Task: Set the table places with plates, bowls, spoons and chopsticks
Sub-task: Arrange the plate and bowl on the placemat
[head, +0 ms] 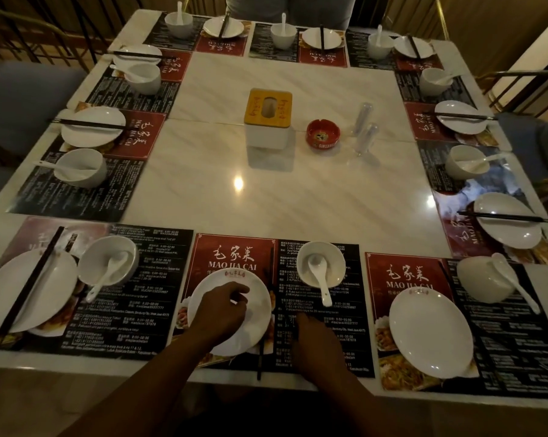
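One white plate sat at the bottom centre of the frame, on the red half of a printed placemat. Your left hand lay on top of it with the fingers bent and their tips on its face; whether they gripped anything I could not tell. A dark pair of chopsticks ran up the frame along the plate's right rim. Your right hand rested on the black half of the mat just right of the chopsticks, its back to the camera and blurred, so I could not tell how wide it was. Above that hand stood a white bowl with a white spoon in it, handle toward you. At the lower left, a second plate carried its own chopsticks across it; at the lower right, a third plate lay near a bowl holding a spoon. More set places lined the left, top and right edges of the pale marble table. At its centre stood a tissue box, with a red ashtray to its right.
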Available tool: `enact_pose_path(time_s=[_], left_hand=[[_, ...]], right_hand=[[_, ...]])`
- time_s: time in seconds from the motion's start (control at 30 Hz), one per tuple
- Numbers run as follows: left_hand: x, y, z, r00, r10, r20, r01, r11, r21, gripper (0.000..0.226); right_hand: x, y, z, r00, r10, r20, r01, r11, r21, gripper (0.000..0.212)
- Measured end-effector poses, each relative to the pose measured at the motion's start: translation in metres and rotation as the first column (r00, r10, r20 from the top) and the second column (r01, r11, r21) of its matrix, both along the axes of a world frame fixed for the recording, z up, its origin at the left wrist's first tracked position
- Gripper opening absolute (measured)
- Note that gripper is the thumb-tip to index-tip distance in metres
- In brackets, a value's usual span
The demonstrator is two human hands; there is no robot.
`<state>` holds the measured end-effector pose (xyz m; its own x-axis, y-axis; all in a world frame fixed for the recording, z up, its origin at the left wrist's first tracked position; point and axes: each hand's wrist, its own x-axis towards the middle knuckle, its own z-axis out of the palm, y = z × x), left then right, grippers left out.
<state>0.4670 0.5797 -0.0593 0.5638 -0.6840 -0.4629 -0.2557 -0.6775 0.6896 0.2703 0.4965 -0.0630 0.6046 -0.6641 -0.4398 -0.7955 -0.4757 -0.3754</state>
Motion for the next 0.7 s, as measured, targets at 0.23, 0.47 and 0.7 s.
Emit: enact_pose_path(time_s=[0.23,0.47,0.7], left_hand=[[-0.017,-0.006,0.007,0.995,-0.095,0.037,0.097,0.994,-0.049,0.024],[-0.032,-0.020,0.013,0.985,-0.170,-0.033,0.168,0.984,-0.059,0.022],[-0.024,-0.015,0.013,0.989,-0.045,-0.142,0.032,0.995,-0.093,0.023]], right_hand=[[-0.002,-0.003,0.008,0.991,-0.136,-0.017,0.137,0.984,0.116,0.014],[0.001,0.001,0.018,0.960,-0.273,0.061,0.256,0.944,0.206,0.011],[0.034,0.015,0.027,0.919,-0.311,0.244,0.231,0.923,0.309,0.012]])
